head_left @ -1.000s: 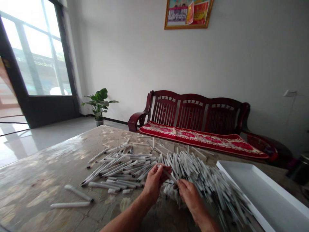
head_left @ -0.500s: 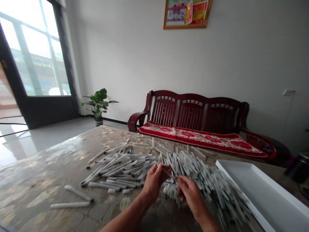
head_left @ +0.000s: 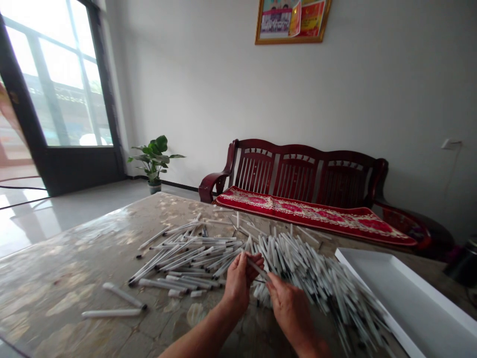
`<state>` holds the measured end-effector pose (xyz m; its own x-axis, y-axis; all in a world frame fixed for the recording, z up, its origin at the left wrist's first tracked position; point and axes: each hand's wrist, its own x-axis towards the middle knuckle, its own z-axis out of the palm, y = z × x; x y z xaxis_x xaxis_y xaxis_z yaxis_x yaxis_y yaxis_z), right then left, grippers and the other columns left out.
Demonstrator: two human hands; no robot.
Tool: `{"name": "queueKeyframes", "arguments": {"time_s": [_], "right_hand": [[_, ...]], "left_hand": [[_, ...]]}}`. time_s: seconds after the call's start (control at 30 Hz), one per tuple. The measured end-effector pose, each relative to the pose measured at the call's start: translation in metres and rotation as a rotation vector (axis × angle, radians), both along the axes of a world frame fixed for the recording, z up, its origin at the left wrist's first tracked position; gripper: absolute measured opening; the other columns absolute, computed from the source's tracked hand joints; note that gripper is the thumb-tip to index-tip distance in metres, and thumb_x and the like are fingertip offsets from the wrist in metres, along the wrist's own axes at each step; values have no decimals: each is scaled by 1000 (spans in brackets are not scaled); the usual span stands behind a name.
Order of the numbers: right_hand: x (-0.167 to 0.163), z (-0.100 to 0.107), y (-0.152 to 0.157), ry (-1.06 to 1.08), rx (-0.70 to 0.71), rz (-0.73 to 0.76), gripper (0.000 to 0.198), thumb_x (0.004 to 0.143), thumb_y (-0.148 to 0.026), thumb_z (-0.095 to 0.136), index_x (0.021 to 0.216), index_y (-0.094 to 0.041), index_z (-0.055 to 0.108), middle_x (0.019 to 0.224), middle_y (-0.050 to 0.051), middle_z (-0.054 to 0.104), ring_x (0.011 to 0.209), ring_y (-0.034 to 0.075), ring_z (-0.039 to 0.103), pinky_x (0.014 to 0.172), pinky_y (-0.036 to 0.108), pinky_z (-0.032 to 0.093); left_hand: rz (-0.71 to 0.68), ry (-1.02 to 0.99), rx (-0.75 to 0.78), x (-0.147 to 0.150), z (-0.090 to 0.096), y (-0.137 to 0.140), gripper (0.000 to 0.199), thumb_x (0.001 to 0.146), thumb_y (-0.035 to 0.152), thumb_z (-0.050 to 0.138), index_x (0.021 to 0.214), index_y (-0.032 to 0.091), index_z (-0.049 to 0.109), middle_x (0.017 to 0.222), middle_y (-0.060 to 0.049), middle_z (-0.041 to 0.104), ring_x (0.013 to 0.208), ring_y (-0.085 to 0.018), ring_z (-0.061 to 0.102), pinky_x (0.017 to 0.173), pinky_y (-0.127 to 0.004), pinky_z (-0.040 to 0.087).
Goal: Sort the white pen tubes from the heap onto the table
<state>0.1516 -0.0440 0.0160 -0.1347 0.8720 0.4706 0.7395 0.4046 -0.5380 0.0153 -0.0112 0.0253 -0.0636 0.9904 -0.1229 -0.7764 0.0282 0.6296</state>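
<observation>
The right hand (head_left: 289,304) has edged closer to the left hand (head_left: 237,282); both grip one slender pen (head_left: 258,268), so its handling apparently continues.

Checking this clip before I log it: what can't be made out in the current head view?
- Head view: the lower end of the held pen, covered by the right hand.
- Head view: pens deep in the pile, covered by those on top.
- Head view: the tray's near end, cut off by the picture's edge.
- Head view: any writing in the frame, too small to read.
</observation>
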Motion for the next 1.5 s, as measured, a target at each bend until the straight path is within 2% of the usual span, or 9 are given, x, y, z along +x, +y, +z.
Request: {"name": "queueKeyframes", "arguments": {"time_s": [0.1, 0.17, 0.37, 0.5, 0.7, 0.87, 1.1, 1.2, 1.5], "right_hand": [[-2, 0, 0, -42, 113, 1, 34, 94, -28, 41, 107, -20, 71, 84, 12, 74, 76, 21, 68, 68, 28, 43], [-5, 3, -2, 59, 29, -1, 33, 93, -35, 45, 107, -20, 71, 84, 12, 74, 75, 22, 68, 67, 28, 44], [-9, 19, -13, 901, -831, 268, 57, 81, -71, 51, 100, -19, 63, 57, -1, 63, 38, 10, 51, 35, 19, 23], [-9, 24, -13, 1182, -1030, 459, 51, 67, -61, 75, 89, -18, 59, 38, -16, 31, 30, 1, 16, 34, 16, 13], [-33, 14, -5, 922, -831, 220, 44, 71, -63, 65, 79, -21, 53, 40, -15, 29, 34, 3, 13, 36, 19, 11], [-33, 8, -6, 403, -456, 95, 31, 80, -49, 56, 72, -19, 61, 53, -5, 54, 52, 11, 47, 48, 22, 29], [12, 9, 21, -47, -146, -332, 26, 85, -38, 50, 88, -24, 72, 78, 3, 73, 69, 18, 65, 60, 25, 38], [26, 4, 48, -55, -88, -388, 23, 82, -32, 53, 86, -22, 73, 86, 7, 73, 78, 20, 66, 66, 26, 42], [49, -7, 98, 49, 13, -426, 32, 74, -24, 49, 93, -19, 74, 87, 9, 72, 84, 23, 67, 76, 33, 49]], "left_hand": [[25, -27, -18, 0, 3, 0, 35, 73, 45, 77, 81, 17, 56, 89, -11, 76, 84, -24, 74, 78, -34, 59], [24, -23, -11, -3, 6, -1, 34, 74, 44, 76, 82, 17, 56, 87, -10, 76, 81, -22, 74, 76, -33, 59], [-164, 45, 106, -10, 15, -7, 40, 70, 49, 79, 83, 16, 58, 83, -9, 75, 70, -18, 72, 67, -29, 58], [-196, 32, 102, -7, 11, -9, 44, 68, 51, 79, 83, 16, 58, 81, -9, 74, 69, -17, 71, 65, -27, 56], [-110, 16, -10, -9, 0, -1, 39, 70, 48, 78, 80, 17, 55, 81, -9, 75, 69, -19, 72, 65, -30, 57], [-1, 38, -146, -26, -1, 13, 25, 82, 35, 68, 74, 18, 53, 73, -7, 73, 66, -16, 71, 64, -27, 57], [-38, 451, 103, -19, -15, 14, 26, 67, 37, 76, 80, 16, 66, 68, -1, 70, 66, -18, 69, 65, -27, 53], [-17, 683, 203, -15, -26, 11, 15, 68, 24, 72, 82, 19, 72, 73, -2, 72, 75, -21, 68, 75, -30, 52], [46, 1198, 380, -33, -23, 13, 54, 67, -2, 44, 109, 24, 68, 108, -4, 72, 104, -20, 64, 94, -31, 45]]}}
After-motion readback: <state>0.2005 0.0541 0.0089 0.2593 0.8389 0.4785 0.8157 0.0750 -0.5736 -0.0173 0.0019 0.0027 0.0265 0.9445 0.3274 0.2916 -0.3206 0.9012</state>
